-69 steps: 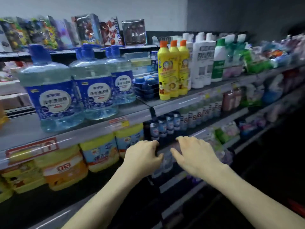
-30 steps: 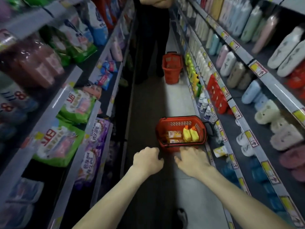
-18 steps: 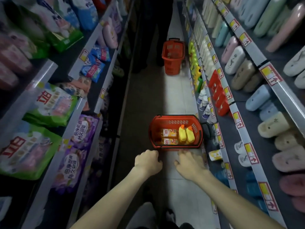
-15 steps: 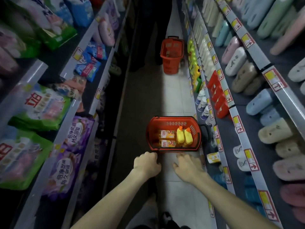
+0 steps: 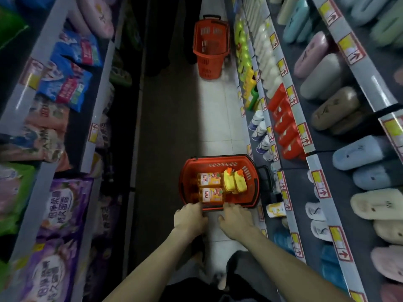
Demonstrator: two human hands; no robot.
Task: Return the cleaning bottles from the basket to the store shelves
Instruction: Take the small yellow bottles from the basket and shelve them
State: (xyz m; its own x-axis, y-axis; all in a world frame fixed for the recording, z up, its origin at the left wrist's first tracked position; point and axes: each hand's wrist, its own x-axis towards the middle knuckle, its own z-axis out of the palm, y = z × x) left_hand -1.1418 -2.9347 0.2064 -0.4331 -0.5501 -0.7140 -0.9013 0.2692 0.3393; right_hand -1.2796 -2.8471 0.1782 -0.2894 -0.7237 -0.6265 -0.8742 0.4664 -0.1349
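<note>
A red basket stands on the aisle floor below me. Inside lie two orange-labelled bottles side by side and two yellow bottles with orange caps to their right. My left hand is at the basket's near rim, fingers curled downward, holding nothing that I can see. My right hand hangs just right of it by the same rim, fingers loosely bent and empty.
Shelves line both sides: bagged detergent on the left, slippers and bottles on the right. A second red basket stands farther up the aisle beside a person's dark legs. Pale floor tiles run between.
My view swung from the left shelf of bottles down to the aisle floor. Both hands have come down and forward until they reach the basket's near rim.
</note>
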